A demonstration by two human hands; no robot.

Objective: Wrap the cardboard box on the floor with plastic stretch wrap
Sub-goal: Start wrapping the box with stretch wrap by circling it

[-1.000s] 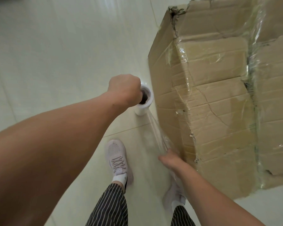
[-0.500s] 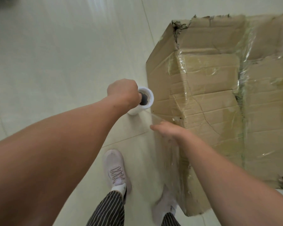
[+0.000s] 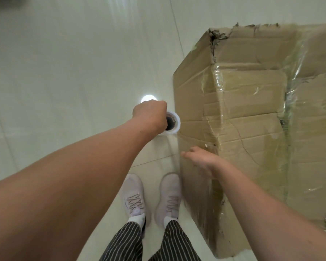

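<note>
- Fingers of the right hand were seen straight and loose, spread against the film on the near side of the cardboard box, with nothing gripped.
- The left hand was closed round the top of the stretch wrap roll; its fingers were hidden behind the knuckles, but a firm curl round the core was judged likely.
- The roll was held upright, just beside the box's left-hand face and above the floor, with a short sheet of film drawn from it towards the box.
- The box itself was stood on the floor to the right of the shoes, its top crossed by shiny bands of wrap and its far corner torn.
- The step in hand was judged to be laying this pass round the near vertical edge.
- For a good result, the film ought to be pressed down by the flat palm from the edge outward, so that no air was trapped.
- Tension ought to be supplied by the roll hand, with the roll carried close to the cardboard and its axis upright, so that the sheet was not roped into a string.
- Care was called for at the torn corner ahead, where thin film could be snagged or split.
- How far the lower part had been covered could not be told.
</note>
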